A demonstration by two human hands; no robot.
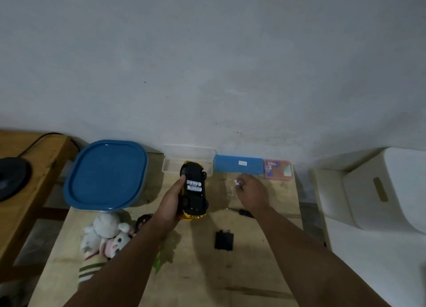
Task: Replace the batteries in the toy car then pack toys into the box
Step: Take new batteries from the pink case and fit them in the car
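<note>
**Toy car held belly-up, battery bay uncovered**

Toy car [194, 189] held above the wooden table [184, 272], underside up, yellow body showing at the near end. Battery bay uncovered; two batteries [194, 186] seated side by side across it, labels facing up.

Left hand [171, 204] grips the car along its left flank, fingers wrapped under the body, thumb lying up the chassis edge near a wheel. Forearm runs in from lower left, wrist about straight.

Right hand [250, 191] out to the right of the car, back of hand up, arm stretched forward. Fingertips pinch a small white-and-pink item [237, 181]; too small to identify, possibly a battery.

Black battery cover [224, 240] flat on the table, near side, between the two forearms. Screwdriver [239, 212] lying just under the right wrist.

Farther out: clear plastic case [187, 160], lid open, behind the car by the wall; blue case [238, 165] just right of it. Blue-lidded box [107, 174] at far left. Plush toys [107, 236] and a black remote [143, 221] near the left forearm.
</note>
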